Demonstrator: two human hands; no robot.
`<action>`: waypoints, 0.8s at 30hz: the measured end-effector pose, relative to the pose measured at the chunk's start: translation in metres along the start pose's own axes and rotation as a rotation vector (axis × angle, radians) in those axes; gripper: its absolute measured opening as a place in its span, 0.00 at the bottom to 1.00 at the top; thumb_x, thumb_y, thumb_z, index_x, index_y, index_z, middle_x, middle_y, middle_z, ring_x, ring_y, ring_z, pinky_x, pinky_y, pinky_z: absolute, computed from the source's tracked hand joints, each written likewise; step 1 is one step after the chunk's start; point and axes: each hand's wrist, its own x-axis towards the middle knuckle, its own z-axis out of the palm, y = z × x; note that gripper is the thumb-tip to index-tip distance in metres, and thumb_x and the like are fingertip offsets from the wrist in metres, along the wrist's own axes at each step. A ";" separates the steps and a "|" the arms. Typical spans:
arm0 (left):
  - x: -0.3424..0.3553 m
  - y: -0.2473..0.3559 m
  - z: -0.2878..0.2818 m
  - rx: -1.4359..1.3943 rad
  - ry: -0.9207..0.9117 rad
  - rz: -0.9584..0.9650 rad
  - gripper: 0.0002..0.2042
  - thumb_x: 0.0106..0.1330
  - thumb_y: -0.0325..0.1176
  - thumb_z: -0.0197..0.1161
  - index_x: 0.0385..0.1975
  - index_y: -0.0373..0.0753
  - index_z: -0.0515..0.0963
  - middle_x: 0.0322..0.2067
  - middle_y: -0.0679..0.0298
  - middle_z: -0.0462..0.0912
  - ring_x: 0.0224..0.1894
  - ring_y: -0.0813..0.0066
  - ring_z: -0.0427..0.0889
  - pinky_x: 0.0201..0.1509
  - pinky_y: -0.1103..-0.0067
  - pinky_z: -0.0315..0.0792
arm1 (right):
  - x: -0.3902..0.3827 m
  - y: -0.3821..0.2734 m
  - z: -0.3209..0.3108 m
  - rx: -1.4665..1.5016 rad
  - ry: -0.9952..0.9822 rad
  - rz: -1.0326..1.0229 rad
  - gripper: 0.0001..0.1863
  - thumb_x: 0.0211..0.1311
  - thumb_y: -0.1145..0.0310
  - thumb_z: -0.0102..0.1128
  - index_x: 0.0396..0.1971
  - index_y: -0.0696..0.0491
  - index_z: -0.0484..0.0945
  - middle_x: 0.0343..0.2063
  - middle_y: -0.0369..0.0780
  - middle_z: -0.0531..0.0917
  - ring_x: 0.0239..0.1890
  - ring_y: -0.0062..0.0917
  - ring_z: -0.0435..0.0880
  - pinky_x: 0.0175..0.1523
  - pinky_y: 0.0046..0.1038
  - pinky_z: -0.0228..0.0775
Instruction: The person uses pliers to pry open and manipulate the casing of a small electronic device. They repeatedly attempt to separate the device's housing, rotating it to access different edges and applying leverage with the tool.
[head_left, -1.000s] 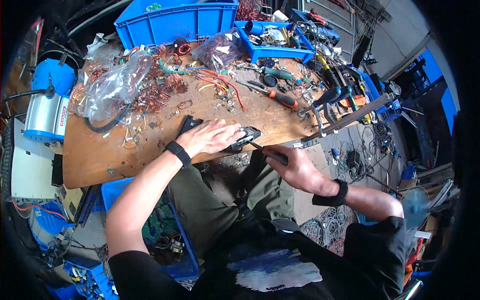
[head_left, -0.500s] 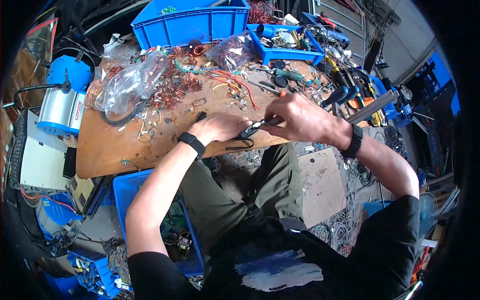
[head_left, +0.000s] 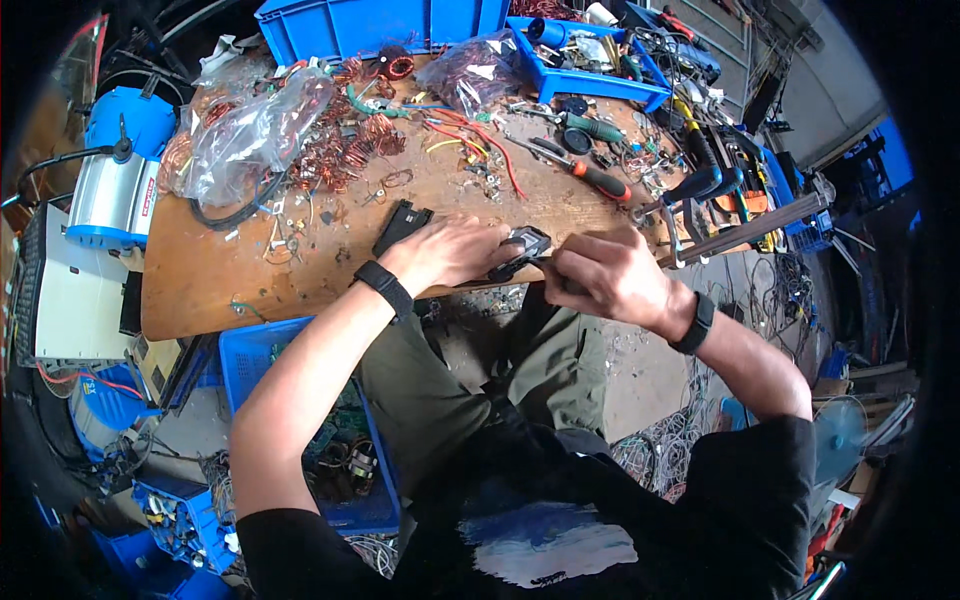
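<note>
Black plastic makes up the small device point(head_left: 520, 250) at the near edge of the wooden workbench point(head_left: 250, 280), and it sits right at that edge so both hands can get at it from the seated position below. The left hand point(head_left: 455, 252) lies palm-down over its left part, fingers spread and pressing it against the board, apparently to keep it from sliding. The right hand point(head_left: 605, 278) is curled closed just beside the device's right end, knuckles up, fingers wrapped around something thin that points into it; what that is cannot be made out. Both forearms rise from the lower edge and converge on it, each wrist wearing a dark band. A second black casing piece point(head_left: 400, 225) lies flat just beyond the left hand. Farther back are tangled copper wire coils point(head_left: 350, 150), a clear plastic bag point(head_left: 250, 130), a red-handled screwdriver point(head_left: 590, 178) and blue plastic bins point(head_left: 370, 25).
</note>
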 end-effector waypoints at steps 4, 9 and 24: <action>0.000 -0.003 0.002 -0.021 -0.008 -0.027 0.20 0.80 0.51 0.49 0.49 0.39 0.75 0.36 0.43 0.83 0.41 0.39 0.82 0.44 0.54 0.76 | -0.013 0.005 0.008 0.000 0.056 0.071 0.12 0.51 0.66 0.75 0.29 0.51 0.78 0.23 0.35 0.78 0.24 0.28 0.83 0.29 0.31 0.78; -0.002 -0.005 -0.001 -0.070 -0.045 -0.030 0.22 0.80 0.54 0.46 0.49 0.39 0.76 0.37 0.44 0.82 0.42 0.40 0.82 0.43 0.54 0.76 | -0.003 0.017 0.006 0.033 0.035 0.081 0.11 0.50 0.69 0.76 0.28 0.51 0.79 0.23 0.34 0.79 0.23 0.28 0.83 0.27 0.29 0.76; -0.004 -0.018 0.003 -0.005 0.003 0.085 0.18 0.80 0.46 0.48 0.57 0.42 0.76 0.38 0.48 0.82 0.41 0.48 0.80 0.46 0.58 0.75 | -0.028 0.017 0.014 0.108 0.018 0.098 0.13 0.53 0.65 0.74 0.34 0.52 0.78 0.32 0.38 0.80 0.31 0.34 0.85 0.32 0.35 0.78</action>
